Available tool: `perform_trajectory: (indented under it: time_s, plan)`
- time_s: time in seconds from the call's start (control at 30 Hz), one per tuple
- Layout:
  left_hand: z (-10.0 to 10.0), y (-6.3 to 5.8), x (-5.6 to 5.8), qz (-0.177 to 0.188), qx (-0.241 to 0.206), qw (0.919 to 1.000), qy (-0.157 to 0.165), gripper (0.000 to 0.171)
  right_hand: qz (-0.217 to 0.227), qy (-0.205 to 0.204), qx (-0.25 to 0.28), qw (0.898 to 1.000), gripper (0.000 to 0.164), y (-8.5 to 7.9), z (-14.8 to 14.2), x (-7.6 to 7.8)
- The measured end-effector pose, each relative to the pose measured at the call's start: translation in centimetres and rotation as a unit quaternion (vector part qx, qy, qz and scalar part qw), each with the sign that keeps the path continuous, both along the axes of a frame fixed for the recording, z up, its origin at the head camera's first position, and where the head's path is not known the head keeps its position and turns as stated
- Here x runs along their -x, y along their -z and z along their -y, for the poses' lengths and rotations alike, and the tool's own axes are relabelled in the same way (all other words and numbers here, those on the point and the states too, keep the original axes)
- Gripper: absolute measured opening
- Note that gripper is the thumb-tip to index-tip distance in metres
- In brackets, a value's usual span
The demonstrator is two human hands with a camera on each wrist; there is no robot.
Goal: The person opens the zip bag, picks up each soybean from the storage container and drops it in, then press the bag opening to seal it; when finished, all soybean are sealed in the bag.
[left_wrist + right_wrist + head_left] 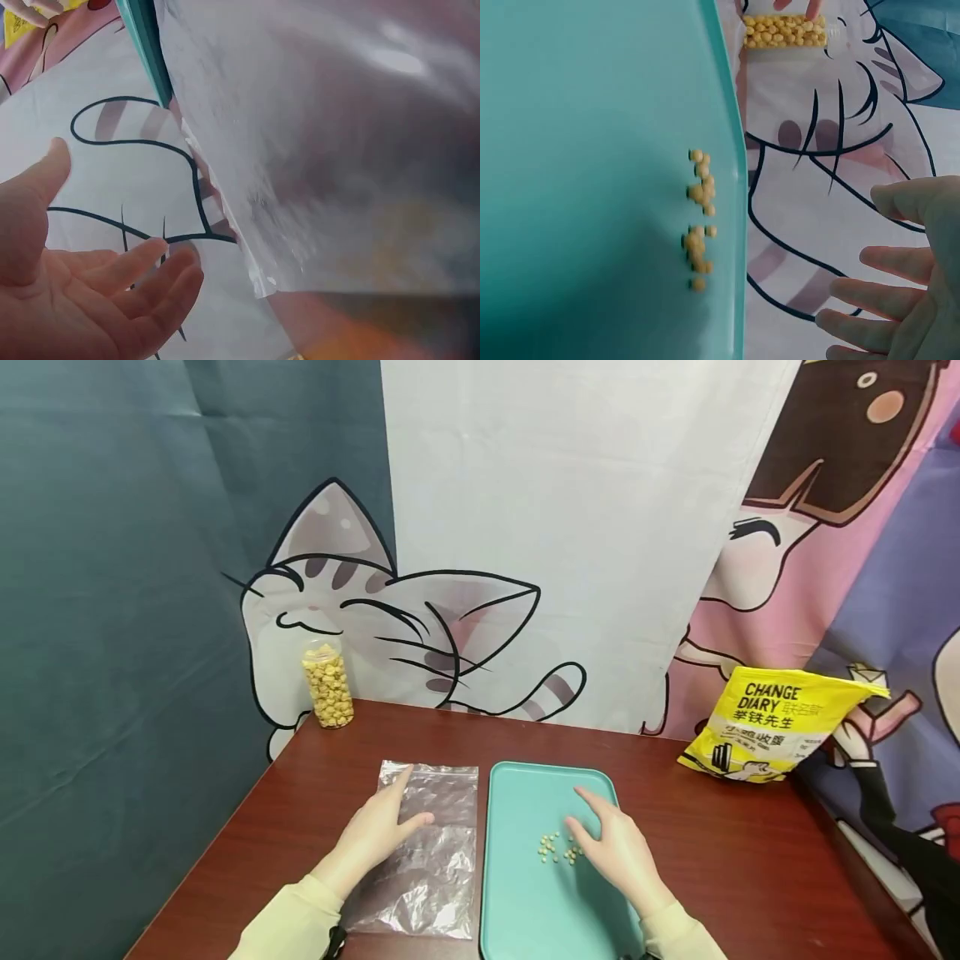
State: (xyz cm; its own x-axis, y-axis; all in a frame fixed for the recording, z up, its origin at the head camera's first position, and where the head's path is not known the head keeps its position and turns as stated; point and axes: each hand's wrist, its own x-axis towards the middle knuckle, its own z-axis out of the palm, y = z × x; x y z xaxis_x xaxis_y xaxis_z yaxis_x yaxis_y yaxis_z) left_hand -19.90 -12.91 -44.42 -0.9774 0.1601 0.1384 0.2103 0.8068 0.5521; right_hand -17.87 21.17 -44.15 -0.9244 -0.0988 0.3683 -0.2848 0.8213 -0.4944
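Observation:
My left hand (378, 827) hovers over a clear zip-top plastic bag (427, 893) that lies flat on the table. Its thumb and fingers are spread apart and hold nothing; the left wrist view shows the same hand (97, 300) with relaxed fingers beside the bag. Over the right part of a turquoise tray (517, 902) is my right hand (618, 847), fingers extended, gripping nothing. Small round yellowish beans (697, 193) lie in two loose clusters on the tray, some near the right thumb in the head view. The right hand's shadow falls on the tray.
A clear jar of popcorn-like pieces (327, 689) stands at the table's back left corner. At the back right sits a yellow snack bag (772, 727). The dark red-brown table (442, 731) meets cartoon-printed cloth (525, 485) behind it.

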Motion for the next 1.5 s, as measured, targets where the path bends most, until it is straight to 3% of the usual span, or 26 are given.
perform_trajectory:
  time_s: [0.5, 0.73, 1.13, 1.37, 1.5]
  plan:
    - [-0.6, -0.3, 1.5, 0.018, -0.003, 0.9998, -0.006, 0.078, -0.007, -0.039, 0.034, 0.999, 0.030, 0.2, 3.8, 1.3]
    - [-0.5, 0.1, 2.3, 0.017, 0.014, 0.9997, -0.014, 0.078, 0.012, -0.055, 0.035, 0.998, 0.025, -0.3, 5.6, 1.9]
    - [-0.2, 0.6, 3.9, 0.046, 0.022, 0.9984, -0.024, 0.076, 0.041, -0.080, 0.049, 0.995, 0.019, -0.2, 7.5, 3.6]
    - [0.1, 0.5, 4.6, 0.036, 0.028, 0.9983, -0.037, 0.059, 0.051, -0.100, 0.065, 0.992, 0.016, -0.3, 8.8, 4.3]
    - [0.2, 0.7, 5.1, 0.033, 0.027, 0.9987, -0.028, 0.051, 0.049, -0.100, 0.064, 0.992, 0.013, -0.3, 9.3, 4.6]
